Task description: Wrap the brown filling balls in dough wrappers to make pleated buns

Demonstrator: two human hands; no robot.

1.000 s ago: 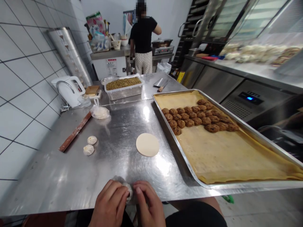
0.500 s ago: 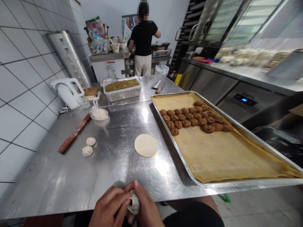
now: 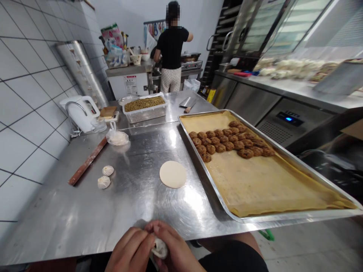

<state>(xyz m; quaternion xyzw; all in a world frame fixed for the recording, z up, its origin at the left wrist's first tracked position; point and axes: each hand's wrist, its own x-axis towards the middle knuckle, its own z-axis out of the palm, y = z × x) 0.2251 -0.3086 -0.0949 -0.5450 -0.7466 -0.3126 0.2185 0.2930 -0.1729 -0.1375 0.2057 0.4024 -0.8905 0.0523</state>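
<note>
At the near table edge, my left hand (image 3: 132,249) and my right hand (image 3: 172,241) are both closed on one filled dough bun (image 3: 161,248). A small dark opening shows in its gathered dough, next to my left fingers. My right hand cups the bun from the right side. Beyond my hands a flat round dough wrapper (image 3: 172,174) lies on the steel table (image 3: 136,204). Off to the left sit two pleated buns (image 3: 105,176). On the right, a large tray (image 3: 263,189) lined with yellowish paper carries rows of brown filling balls (image 3: 224,139).
A wooden rolling pin (image 3: 87,161) and a tied plastic bag (image 3: 117,138) lie at the left, near a white kettle (image 3: 81,111). Further back are a tub of chopped filling (image 3: 145,107) and a scraper (image 3: 187,105). A person (image 3: 172,49) stands at the far stove.
The opening in the bun looks smaller, and my right fingers have curled further over it. The whole view has shifted slightly.
</note>
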